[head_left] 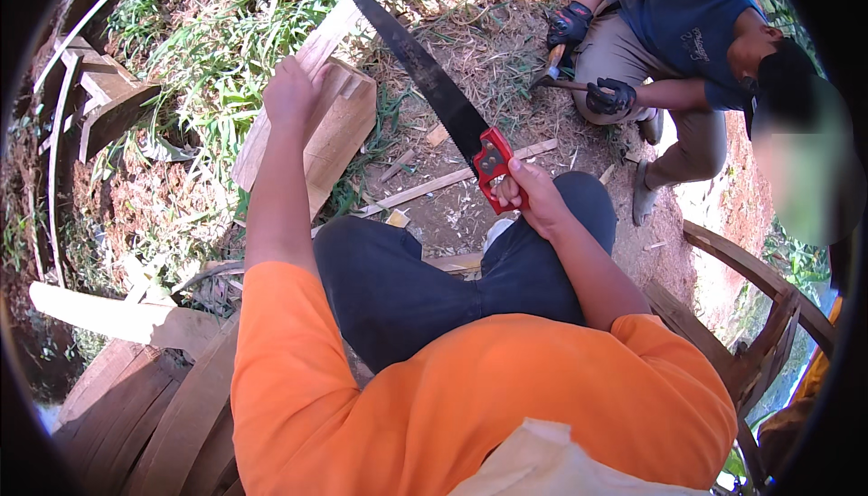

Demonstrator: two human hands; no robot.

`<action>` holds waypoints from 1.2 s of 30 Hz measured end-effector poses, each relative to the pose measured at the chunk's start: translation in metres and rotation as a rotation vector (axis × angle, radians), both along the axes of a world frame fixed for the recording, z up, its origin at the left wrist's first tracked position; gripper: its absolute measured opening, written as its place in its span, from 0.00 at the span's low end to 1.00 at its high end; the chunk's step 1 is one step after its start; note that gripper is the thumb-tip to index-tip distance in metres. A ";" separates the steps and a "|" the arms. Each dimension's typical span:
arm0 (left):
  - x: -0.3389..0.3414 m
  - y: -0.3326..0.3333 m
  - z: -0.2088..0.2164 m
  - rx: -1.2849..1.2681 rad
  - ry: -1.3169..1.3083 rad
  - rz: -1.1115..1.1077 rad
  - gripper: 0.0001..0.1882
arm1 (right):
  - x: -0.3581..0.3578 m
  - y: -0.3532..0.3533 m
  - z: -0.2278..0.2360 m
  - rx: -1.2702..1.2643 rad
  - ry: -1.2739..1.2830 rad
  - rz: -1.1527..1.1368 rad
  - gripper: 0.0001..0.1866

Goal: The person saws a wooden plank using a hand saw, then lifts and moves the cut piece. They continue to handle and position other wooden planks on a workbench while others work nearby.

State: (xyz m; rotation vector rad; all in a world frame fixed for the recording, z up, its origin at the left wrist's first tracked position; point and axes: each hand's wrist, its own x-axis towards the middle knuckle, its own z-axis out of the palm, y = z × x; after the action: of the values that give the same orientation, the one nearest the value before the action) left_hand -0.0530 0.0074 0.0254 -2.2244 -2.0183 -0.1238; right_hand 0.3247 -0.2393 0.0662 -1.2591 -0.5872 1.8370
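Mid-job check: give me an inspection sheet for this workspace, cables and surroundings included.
Surface: bare ground, with grass at upper left.
Job's things: red-handled saw; pale board; thick block next to it. Blade contact with the board: cannot tell.
Clutter: wood strip and small offcut on the ground.
Hands: left hand on the board; right hand gripping the saw.
Cables: nothing seen.
Surroundings: co-worker crouching upper right; curved timbers lower left.
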 end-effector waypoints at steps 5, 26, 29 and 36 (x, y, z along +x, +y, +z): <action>-0.052 -0.035 0.077 -0.276 0.008 0.034 0.35 | 0.002 -0.042 0.055 -0.182 0.178 0.073 0.29; -0.029 -0.290 0.407 -1.745 -0.241 0.055 0.37 | 0.037 -0.261 0.425 -0.454 0.085 -0.354 0.19; 0.005 -0.282 0.435 -1.813 -0.164 0.017 0.36 | 0.053 -0.310 0.437 -0.488 -0.133 -0.488 0.21; 0.113 -0.248 0.494 -1.771 -0.009 -0.175 0.34 | 0.101 -0.394 0.465 -0.514 -0.239 -1.153 0.12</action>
State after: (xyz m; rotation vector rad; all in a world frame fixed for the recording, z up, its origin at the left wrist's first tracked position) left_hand 0.0599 -0.2405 0.5197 -2.8683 -2.0054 2.4429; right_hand 0.4258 -0.6336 0.5315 -1.6503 0.4960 0.8555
